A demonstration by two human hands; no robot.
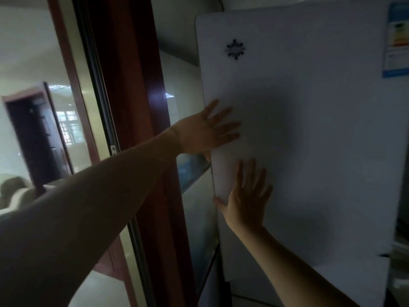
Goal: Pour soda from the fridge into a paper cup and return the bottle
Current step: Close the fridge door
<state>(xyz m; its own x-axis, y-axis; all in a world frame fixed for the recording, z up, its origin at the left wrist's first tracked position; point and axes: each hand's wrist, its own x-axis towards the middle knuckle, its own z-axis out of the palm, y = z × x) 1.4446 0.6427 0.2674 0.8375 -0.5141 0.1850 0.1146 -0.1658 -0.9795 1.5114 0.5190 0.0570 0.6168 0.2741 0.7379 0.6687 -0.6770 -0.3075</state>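
Dim room, blue-emblemed white fridge door (309, 134)

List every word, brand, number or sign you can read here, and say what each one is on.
No text here can be quoted.
Dark blue emblem, upper left of the white fridge door: an ornament with lettering across it, too blurred to read.
Blue-edged sticker, upper right of the same door: coloured bars and fine print, too small and blurred to read.
No other writing shows.
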